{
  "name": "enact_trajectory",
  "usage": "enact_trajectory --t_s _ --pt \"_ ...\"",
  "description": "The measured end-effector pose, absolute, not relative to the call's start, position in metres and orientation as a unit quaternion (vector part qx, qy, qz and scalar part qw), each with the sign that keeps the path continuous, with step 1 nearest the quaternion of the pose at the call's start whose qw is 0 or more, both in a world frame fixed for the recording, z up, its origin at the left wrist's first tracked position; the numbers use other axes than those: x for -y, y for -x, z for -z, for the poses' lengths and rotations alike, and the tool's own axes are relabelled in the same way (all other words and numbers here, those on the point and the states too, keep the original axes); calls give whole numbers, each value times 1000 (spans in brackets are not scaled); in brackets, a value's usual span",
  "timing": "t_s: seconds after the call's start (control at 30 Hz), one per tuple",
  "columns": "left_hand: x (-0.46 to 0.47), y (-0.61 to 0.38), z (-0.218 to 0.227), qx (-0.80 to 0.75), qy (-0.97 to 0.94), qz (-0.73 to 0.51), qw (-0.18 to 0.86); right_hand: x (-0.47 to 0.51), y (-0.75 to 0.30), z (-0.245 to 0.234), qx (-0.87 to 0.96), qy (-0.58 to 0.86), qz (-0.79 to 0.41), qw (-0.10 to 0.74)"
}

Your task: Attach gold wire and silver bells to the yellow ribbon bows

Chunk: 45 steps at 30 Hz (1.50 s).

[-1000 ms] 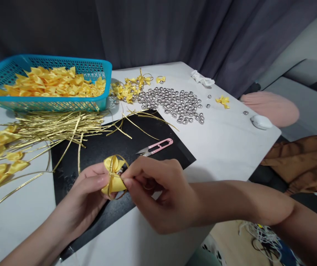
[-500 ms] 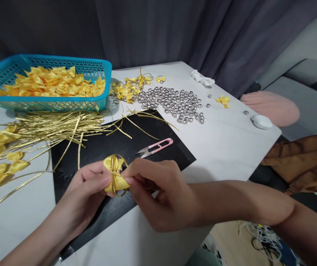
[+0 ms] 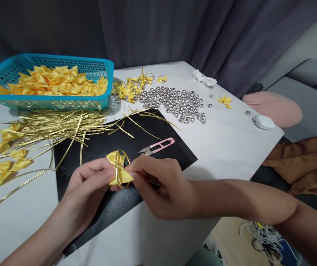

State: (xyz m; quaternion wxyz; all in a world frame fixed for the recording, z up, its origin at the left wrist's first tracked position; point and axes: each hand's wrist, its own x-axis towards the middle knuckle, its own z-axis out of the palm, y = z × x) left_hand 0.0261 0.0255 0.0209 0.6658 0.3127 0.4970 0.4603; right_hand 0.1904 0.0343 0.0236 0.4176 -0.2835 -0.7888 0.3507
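My left hand (image 3: 92, 184) pinches a yellow ribbon bow (image 3: 114, 180) between thumb and fingers, above a black mat (image 3: 125, 199). Thin gold cord (image 3: 125, 154) loops around the bow and crosses its middle. At the bow's right edge, my right hand (image 3: 164, 184) is closed, with thumb and forefinger pinching the gold cord; its end is hidden by the fingertips. Just beyond the right hand, pink thread snips (image 3: 161, 146) lie on the mat with their blades apart.
A blue basket (image 3: 109, 79) full of yellow bows stands back left, with many gold cords (image 3: 61, 125) before it. Silver heart-shaped beads (image 3: 175, 103) spread over the white table (image 3: 224, 147). Loose bows (image 3: 4, 171) lie left; a white mouse-like object (image 3: 263, 122) sits right.
Both hands have lifted slightly with the bow, which has tilted a little. The cord loop at its top stands more to the right. The whole view has shifted slightly.
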Motion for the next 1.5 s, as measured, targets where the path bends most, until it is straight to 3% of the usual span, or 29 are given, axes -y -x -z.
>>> enact_trajectory --t_s 0.4,0.87,1.5 --pt "-25 -29 -21 -497 -328 -452 664 -46 -195 -11 891 198 -81 401" --pt "-27 -30 -20 -488 -297 -450 686 -29 -188 -23 812 297 -289 411" --pt "-23 -29 -22 -496 -369 -454 642 -33 -190 -20 800 272 -328 423"
